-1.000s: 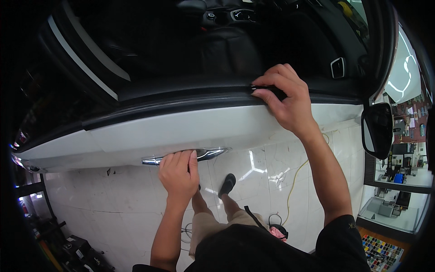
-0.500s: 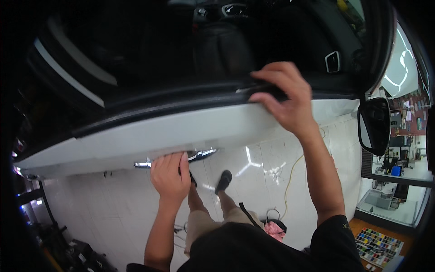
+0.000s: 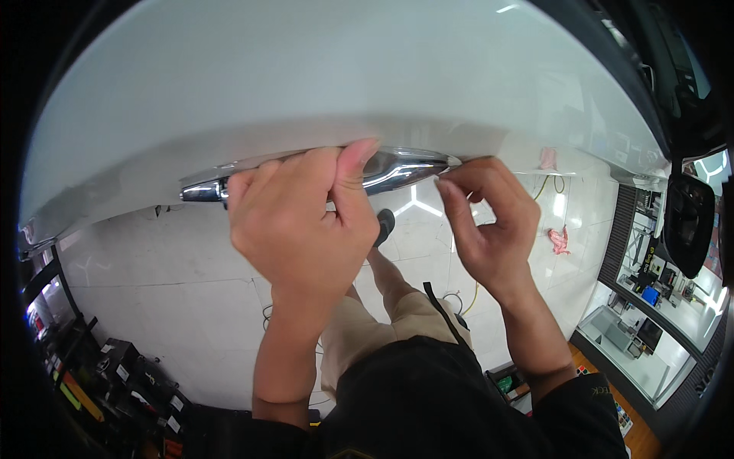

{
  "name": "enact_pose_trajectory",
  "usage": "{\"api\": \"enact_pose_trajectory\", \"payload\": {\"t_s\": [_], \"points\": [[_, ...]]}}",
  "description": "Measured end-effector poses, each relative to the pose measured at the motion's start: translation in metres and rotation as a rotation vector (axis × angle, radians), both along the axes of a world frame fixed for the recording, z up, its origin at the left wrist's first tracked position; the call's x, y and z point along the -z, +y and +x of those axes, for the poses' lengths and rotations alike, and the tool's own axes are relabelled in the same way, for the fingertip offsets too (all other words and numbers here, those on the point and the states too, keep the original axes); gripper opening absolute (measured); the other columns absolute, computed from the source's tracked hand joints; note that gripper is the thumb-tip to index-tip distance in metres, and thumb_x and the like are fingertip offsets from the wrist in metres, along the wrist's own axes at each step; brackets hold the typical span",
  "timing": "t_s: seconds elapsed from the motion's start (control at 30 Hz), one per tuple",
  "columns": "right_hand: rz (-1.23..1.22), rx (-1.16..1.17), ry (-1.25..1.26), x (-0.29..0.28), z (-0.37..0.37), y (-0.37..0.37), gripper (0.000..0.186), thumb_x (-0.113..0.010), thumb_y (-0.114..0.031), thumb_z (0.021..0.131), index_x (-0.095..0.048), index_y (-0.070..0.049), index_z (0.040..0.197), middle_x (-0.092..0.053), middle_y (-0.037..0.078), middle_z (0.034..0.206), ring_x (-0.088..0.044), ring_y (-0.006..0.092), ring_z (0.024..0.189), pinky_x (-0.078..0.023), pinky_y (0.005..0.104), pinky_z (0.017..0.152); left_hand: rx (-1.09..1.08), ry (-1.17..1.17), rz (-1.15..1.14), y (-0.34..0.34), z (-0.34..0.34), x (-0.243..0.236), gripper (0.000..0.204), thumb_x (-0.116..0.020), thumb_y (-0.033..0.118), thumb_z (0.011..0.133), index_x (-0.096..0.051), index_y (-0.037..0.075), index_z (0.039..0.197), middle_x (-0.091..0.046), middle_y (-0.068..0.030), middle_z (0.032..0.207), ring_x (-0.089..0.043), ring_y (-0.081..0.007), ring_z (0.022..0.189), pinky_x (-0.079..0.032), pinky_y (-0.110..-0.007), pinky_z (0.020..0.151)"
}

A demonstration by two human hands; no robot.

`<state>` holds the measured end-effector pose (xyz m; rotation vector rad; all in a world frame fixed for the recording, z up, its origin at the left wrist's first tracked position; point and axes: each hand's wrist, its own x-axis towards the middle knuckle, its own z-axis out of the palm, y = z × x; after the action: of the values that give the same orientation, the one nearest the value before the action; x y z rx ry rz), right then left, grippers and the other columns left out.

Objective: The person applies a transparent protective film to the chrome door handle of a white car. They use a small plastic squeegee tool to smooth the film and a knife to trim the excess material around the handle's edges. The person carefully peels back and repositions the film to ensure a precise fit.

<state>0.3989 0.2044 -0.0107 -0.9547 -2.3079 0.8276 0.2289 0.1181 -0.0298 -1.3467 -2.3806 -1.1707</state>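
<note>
A chrome door handle (image 3: 405, 170) runs along the pale car door (image 3: 321, 69). My left hand (image 3: 302, 214) is wrapped round its middle, with the thumb lying along the upper side. At the handle's pointed right end, my right hand (image 3: 497, 222) has its index finger bent and the thumb tip close to it, like a pinch. Anything between those fingertips is too small to make out. The left end of the handle, a chrome piece (image 3: 202, 192), sticks out beyond my left hand.
A dark side mirror (image 3: 688, 222) juts out at the right. A pink cloth (image 3: 559, 240) lies on the glossy tiled floor (image 3: 176, 321). Black cases (image 3: 138, 371) stand at the lower left. A glass-fronted counter (image 3: 631, 352) is at the right.
My right hand has come down from the window edge to the handle's right end. My left hand remains on the handle. The view has moved down and closer to the door panel.
</note>
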Motion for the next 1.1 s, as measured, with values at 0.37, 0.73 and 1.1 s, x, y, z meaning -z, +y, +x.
{"api": "enact_pose_trajectory", "payload": {"t_s": [0.37,0.73,1.1], "points": [[0.217,-0.079,0.003,0.001,-0.005,0.01,0.024,-0.081,0.003,0.072,-0.075,-0.003,0.094,-0.067,0.009,0.084,-0.064,0.0212,0.068,-0.049,0.0304,0.058,0.051,-0.247,-0.099,0.003,0.003,-0.016,0.008,-0.074,0.008,0.091,-0.078,0.002,0.086,-0.071,-0.0035,0.067,-0.059,-0.0163,0.06,-0.044,-0.03,0.073],[0.412,-0.322,0.275,0.052,0.031,0.035,0.011,-0.079,-0.007,0.072,-0.072,-0.005,0.081,-0.057,0.003,0.076,-0.054,0.0226,0.063,-0.041,0.0356,0.057,0.098,-0.301,-0.197,0.009,0.005,-0.032,0.017,-0.072,0.009,0.093,-0.076,0.0,0.08,-0.071,-0.0068,0.067,-0.059,-0.0199,0.063,-0.046,-0.032,0.074],[0.087,0.123,0.31,0.06,0.023,-0.034,0.04,-0.074,-0.001,0.073,-0.072,-0.001,0.113,-0.066,0.018,0.116,-0.062,0.0352,0.104,-0.052,0.0407,0.086,0.115,-0.342,-0.189,0.003,-0.003,-0.03,0.024,-0.071,0.013,0.096,-0.075,-0.001,0.077,-0.07,-0.0082,0.065,-0.057,-0.0194,0.066,-0.045,-0.032,0.07]]}}
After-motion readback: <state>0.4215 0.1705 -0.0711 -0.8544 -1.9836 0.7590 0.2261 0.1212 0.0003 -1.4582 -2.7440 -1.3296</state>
